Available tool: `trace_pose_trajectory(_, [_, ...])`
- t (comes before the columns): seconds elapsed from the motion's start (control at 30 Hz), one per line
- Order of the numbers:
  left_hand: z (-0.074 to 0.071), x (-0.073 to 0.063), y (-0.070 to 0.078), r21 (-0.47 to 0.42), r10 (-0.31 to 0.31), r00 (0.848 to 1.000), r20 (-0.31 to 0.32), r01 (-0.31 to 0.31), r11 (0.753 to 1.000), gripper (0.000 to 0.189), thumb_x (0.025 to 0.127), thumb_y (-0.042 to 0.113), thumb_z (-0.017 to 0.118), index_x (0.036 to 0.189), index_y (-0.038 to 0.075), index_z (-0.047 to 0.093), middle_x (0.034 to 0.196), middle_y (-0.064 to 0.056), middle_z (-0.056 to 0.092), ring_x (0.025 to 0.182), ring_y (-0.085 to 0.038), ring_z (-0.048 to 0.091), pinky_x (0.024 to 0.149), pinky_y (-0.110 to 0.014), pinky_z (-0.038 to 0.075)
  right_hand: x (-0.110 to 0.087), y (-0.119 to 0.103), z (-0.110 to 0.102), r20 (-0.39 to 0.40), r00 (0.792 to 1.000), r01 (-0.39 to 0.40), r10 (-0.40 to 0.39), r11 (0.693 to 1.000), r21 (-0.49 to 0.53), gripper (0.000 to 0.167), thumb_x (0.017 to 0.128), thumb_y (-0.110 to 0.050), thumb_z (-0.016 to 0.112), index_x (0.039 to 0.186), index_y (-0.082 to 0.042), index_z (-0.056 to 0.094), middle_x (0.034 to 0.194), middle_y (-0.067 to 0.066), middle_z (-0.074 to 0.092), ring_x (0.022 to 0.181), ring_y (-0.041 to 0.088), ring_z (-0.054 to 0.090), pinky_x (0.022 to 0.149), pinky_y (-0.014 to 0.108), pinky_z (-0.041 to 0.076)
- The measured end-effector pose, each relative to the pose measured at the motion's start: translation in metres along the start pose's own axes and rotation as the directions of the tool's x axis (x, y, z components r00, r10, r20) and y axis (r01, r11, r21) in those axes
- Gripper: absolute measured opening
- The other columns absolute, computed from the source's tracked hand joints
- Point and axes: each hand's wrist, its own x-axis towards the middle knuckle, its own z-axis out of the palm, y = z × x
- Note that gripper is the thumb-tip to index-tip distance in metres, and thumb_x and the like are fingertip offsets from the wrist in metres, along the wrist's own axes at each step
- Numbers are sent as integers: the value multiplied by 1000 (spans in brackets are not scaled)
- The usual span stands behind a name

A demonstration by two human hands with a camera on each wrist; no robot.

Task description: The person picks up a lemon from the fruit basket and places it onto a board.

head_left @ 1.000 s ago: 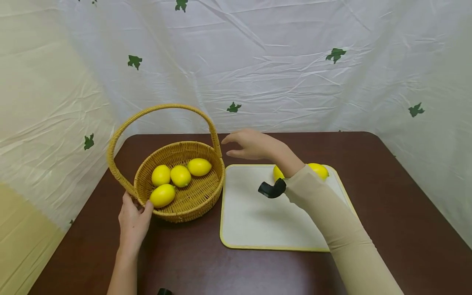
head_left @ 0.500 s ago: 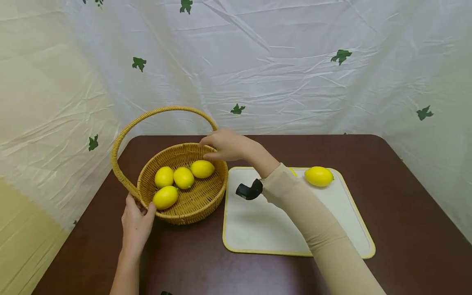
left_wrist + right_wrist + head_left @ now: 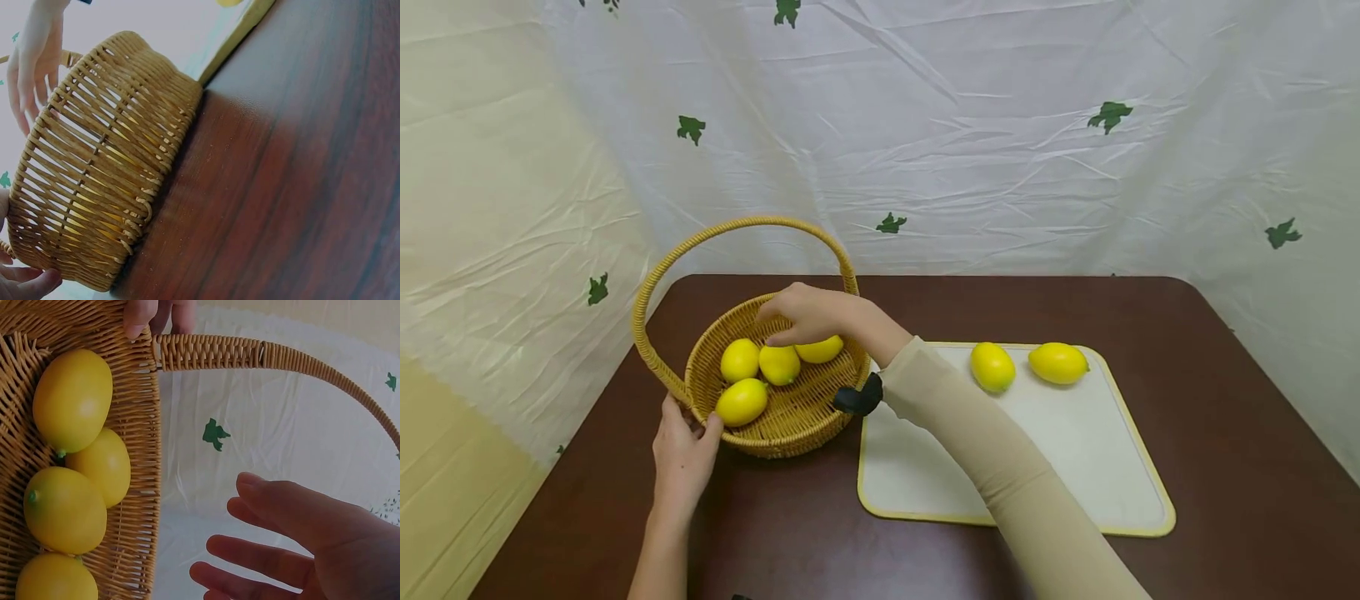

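Note:
In the head view my left hand (image 3: pixel 683 457) grips the rim of a wicker basket (image 3: pixel 808 408) near the foot of its tall arched handle. The left wrist view shows my left thumb and fingertips at the basket's woven side (image 3: pixel 94 169). Several yellow lemons (image 3: pixel 742 402) lie inside the basket, grouped toward its left and back. My right hand (image 3: pixel 811 315) hovers over the basket's back, under the handle arch, and partly covers one lemon. In the right wrist view that hand (image 3: pixel 312 544) holds nothing, its fingers loosely spread.
To the basket's right lies a white board (image 3: pixel 925 475) with a yellow edge. Two more lemons sit on it, one upright-looking lemon (image 3: pixel 992 367) and a second lemon (image 3: pixel 1058 363) beside it. A dark wood table (image 3: pixel 805 542) carries everything, and a white curtain (image 3: pixel 970 167) hangs behind.
My right hand has moved left from beside the basket to over the lemons, uncovering both lemons on the board. The left hand keeps its grip on the basket rim.

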Motion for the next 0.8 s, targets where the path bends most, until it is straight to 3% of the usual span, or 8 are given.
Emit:
trace_pose_trajectory(0.4, [3, 3, 0, -20, -4, 1000, 9, 4, 1000, 60, 89, 15, 50, 140, 0, 22, 126, -24, 42, 110, -38, 50, 86, -48, 46, 33, -10, 21, 112, 994, -26, 17, 996, 80, 43, 92, -28, 54, 130, -8, 51, 127, 5, 53, 113, 16, 49, 92, 22, 39])
trace_pose_trajectory(0.67, [2, 4, -2, -14, 0, 1000, -3, 0, 1000, 58, 88, 15, 50, 138, -1, 24, 125, -24, 43, 109, -38, 50, 86, -49, 46, 45, -11, 43, 223, 972, -100, 79, 992, 83, 46, 90, -35, 56, 132, -17, 50, 125, -1, 53, 114, 14, 47, 91, 23, 40])
trace_pose_trajectory(0.8, [2, 4, -3, -14, 0, 1000, 1, 1, 1000, 59, 89, 14, 50, 138, -1, 24, 125, -25, 42, 110, -39, 50, 86, -49, 46, 49, -10, 54, 280, 958, -94, 68, 992, 81, 48, 89, -38, 57, 131, -18, 51, 123, -1, 54, 112, 12, 48, 89, 23, 41])
